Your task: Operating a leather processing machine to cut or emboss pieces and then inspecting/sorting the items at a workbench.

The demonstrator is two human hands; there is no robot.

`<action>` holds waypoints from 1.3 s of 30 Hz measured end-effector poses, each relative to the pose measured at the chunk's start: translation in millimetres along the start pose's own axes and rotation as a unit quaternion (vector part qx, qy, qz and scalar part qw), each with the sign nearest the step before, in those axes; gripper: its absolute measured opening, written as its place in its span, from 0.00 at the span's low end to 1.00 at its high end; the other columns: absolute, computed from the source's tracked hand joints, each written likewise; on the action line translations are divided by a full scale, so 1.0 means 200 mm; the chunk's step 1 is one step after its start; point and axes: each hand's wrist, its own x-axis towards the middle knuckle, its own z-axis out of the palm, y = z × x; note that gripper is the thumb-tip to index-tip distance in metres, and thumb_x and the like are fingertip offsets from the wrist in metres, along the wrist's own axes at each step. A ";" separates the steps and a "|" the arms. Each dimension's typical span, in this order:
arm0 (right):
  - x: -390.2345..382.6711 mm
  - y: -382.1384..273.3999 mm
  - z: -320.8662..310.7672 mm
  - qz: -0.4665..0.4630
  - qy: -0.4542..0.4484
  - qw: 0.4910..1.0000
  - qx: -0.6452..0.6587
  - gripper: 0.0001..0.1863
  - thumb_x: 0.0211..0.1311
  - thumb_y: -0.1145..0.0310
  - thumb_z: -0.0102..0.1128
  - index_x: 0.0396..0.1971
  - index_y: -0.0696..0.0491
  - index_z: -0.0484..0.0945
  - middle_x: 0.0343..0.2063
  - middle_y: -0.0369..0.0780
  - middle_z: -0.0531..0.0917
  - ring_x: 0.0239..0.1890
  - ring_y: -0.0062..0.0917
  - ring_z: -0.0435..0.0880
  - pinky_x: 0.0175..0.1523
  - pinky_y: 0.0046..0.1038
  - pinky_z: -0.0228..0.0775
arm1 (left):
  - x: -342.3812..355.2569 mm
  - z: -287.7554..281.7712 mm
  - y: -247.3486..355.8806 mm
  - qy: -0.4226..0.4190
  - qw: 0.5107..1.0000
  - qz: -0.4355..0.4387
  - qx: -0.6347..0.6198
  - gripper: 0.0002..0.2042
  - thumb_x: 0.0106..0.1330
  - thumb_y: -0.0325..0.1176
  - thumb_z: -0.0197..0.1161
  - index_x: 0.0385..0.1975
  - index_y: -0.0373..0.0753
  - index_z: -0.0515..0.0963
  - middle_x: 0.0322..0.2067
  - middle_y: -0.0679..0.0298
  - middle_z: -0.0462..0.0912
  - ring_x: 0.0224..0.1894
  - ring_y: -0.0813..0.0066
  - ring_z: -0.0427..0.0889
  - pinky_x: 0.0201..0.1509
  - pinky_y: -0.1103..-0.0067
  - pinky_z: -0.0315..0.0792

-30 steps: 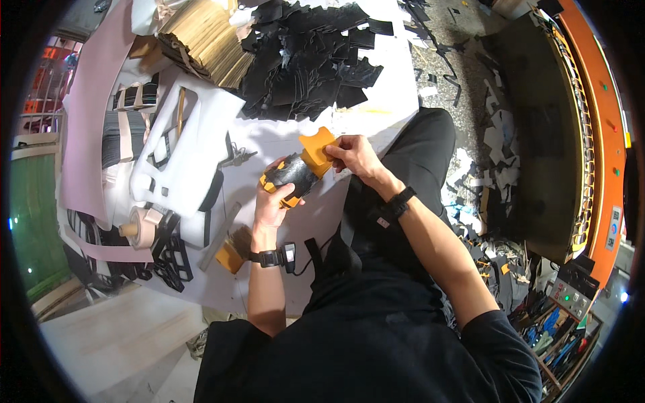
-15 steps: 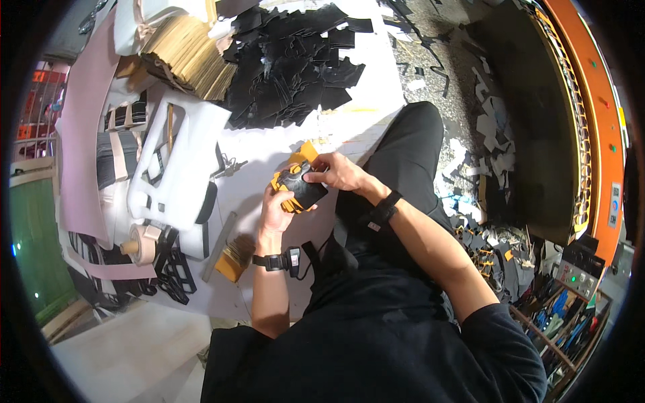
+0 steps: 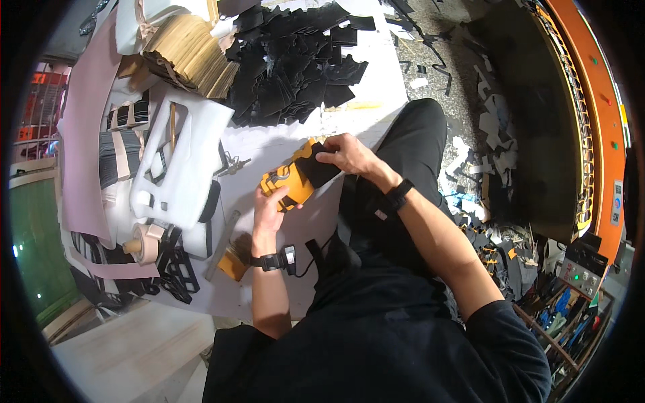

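Note:
My left hand [image 3: 267, 216] is wrapped round a small stack of yellow cut pieces [image 3: 297, 191] with some dark shapes on them. The thumb lies over the near side of the stack. At its far right, my right hand [image 3: 353, 157] pinches a flat black piece [image 3: 317, 169] by its upper right edge. The black piece is tilted beside the stack and partly overlaps it, and more yellow [image 3: 307, 149] shows behind it. Whether the black piece touches the stack, I cannot tell. Both wrists wear dark bands.
Many flat black pieces [image 3: 289, 74] are heaped at the far side of the white table, beside a tan bundled stack [image 3: 191, 57]. Left stand white foam [image 3: 181, 161] and a tape roll [image 3: 144, 243]. Nearer lies a yellow bundle [image 3: 232, 266]. An orange-framed machine [image 3: 591, 87] stands right.
The black piece has moved off the top of the stack to the upper right with my right hand, uncovering a yellow face. My left hand has shifted slightly left.

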 end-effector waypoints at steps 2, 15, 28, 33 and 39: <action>0.03 -0.10 -0.03 -0.035 -0.009 0.999 -0.027 0.17 0.67 0.60 0.77 0.39 0.62 0.87 0.29 0.40 0.88 0.32 0.24 0.82 0.41 0.34 0.76 | -0.05 -0.10 -0.02 0.034 0.999 -0.006 -0.013 0.25 0.70 0.23 0.65 0.68 0.35 0.73 0.54 0.50 0.86 0.46 0.54 0.92 0.35 0.61 0.89; -0.03 -0.01 0.14 -0.044 -0.053 0.996 -0.062 0.21 0.64 0.60 0.78 0.47 0.62 0.90 0.35 0.45 0.93 0.35 0.30 0.91 0.45 0.33 0.85 | -0.01 0.03 -0.07 -0.017 0.999 0.029 -0.043 0.23 0.74 0.22 0.67 0.67 0.33 0.74 0.52 0.54 0.88 0.46 0.60 0.92 0.36 0.64 0.91; 0.06 0.02 0.08 0.006 0.060 0.993 -0.104 0.32 0.65 0.48 0.75 0.54 0.64 0.87 0.44 0.57 0.91 0.51 0.48 0.92 0.59 0.41 0.82 | -0.09 -0.14 0.00 -0.003 0.997 0.021 -0.073 0.24 0.71 0.22 0.59 0.68 0.36 0.75 0.55 0.52 0.87 0.51 0.54 0.91 0.45 0.53 0.89; -0.04 -0.11 0.14 -0.001 -0.085 0.995 -0.045 0.33 0.69 0.46 0.72 0.55 0.65 0.85 0.46 0.58 0.91 0.51 0.47 0.92 0.58 0.41 0.81 | -0.05 -0.02 -0.01 -0.029 0.998 0.028 -0.052 0.26 0.73 0.21 0.62 0.71 0.34 0.70 0.57 0.50 0.85 0.54 0.54 0.90 0.46 0.54 0.91; -0.05 -0.01 0.11 0.009 -0.077 0.996 0.046 0.25 0.72 0.59 0.73 0.57 0.65 0.84 0.43 0.51 0.92 0.46 0.34 0.91 0.55 0.35 0.81 | 0.03 0.11 0.00 -0.035 0.998 0.014 -0.048 0.25 0.74 0.23 0.63 0.71 0.34 0.69 0.57 0.51 0.85 0.53 0.55 0.90 0.45 0.55 0.92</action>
